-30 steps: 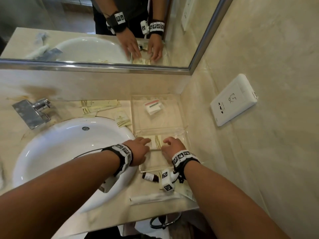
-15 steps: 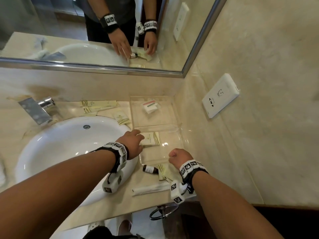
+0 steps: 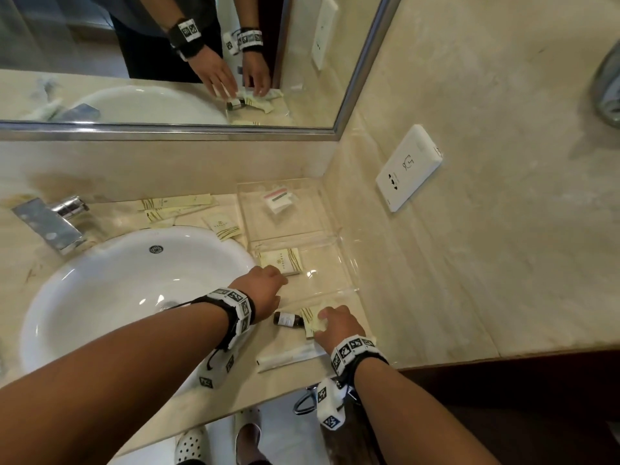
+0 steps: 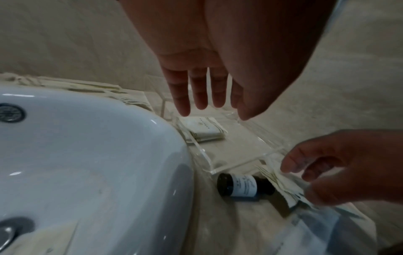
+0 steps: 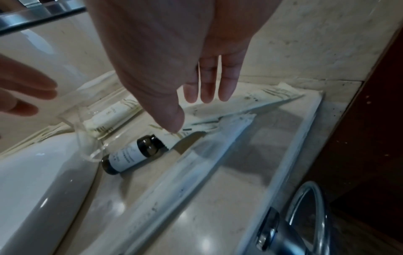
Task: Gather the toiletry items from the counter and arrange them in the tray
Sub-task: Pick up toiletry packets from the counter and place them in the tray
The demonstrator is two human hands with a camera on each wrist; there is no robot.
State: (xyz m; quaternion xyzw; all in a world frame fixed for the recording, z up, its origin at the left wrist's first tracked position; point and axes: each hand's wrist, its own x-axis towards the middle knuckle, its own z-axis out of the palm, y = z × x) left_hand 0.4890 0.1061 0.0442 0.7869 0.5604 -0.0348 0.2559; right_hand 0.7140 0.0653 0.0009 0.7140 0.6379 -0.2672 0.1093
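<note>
A clear acrylic tray (image 3: 349, 263) stands in the counter's corner. Its far compartment holds a small striped packet (image 3: 278, 199), its near one a cream sachet (image 3: 281, 261). My left hand (image 3: 265, 286) hovers over the tray's near left corner with straight fingers (image 4: 198, 96), holding nothing. In front of the tray lie a small dark bottle (image 3: 288, 319) on its side, cream sachets (image 3: 312, 318) and a long white wrapped item (image 3: 288, 357). My right hand (image 3: 335, 325) reaches onto the sachets (image 5: 240, 103); its thumb (image 5: 172, 124) touches them beside the bottle (image 5: 133, 153).
A white sink (image 3: 117, 297) with a chrome tap (image 3: 50, 219) fills the left. More cream sachets (image 3: 177, 204) lie behind the sink by the mirror wall. A wall socket (image 3: 407, 167) is on the right wall. A chrome ring (image 3: 305, 402) hangs below the counter edge.
Both hands drew back from the tray's near compartment, leaving the cream sachet there. My right hand came toward the front edge onto the loose sachets; the left moved slightly back.
</note>
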